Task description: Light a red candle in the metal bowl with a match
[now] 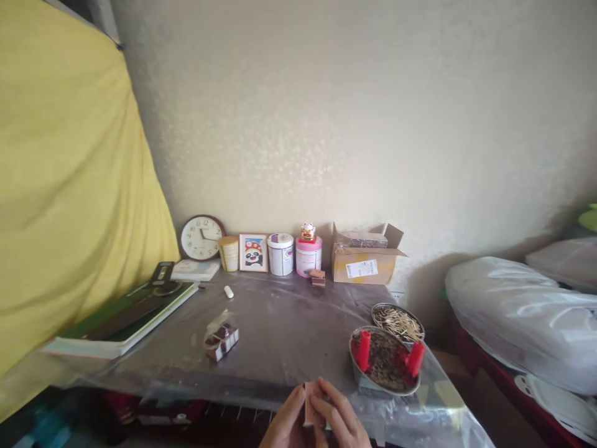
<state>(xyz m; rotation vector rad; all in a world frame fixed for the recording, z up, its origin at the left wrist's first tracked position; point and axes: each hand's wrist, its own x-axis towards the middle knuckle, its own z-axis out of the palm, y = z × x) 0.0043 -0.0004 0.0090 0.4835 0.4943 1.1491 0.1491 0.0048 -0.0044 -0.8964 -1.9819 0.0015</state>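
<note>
Right now both my hands are curled round one small matchbox [308, 404], which sits left of the round dish [389, 391] of dark granules and nearer to me. My left hand [285, 420] is closed along the box's left side; my right hand [339, 415] has its fingers bent over the top and right of it, so neither has much gap left. Part of the box is hidden by my fingers.

Two red cylinders [364, 350] stand in that dish, one at each side, the right one tilting outward. Loose matchsticks [398, 323] fill another dish just behind it. Across the tabletop [280, 330], well left of the dish of granules, lies a plastic-wrapped pack of matchboxes [222, 341]. Beyond the same dish, against the wall, an open cardboard box [366, 264] stands.
</note>
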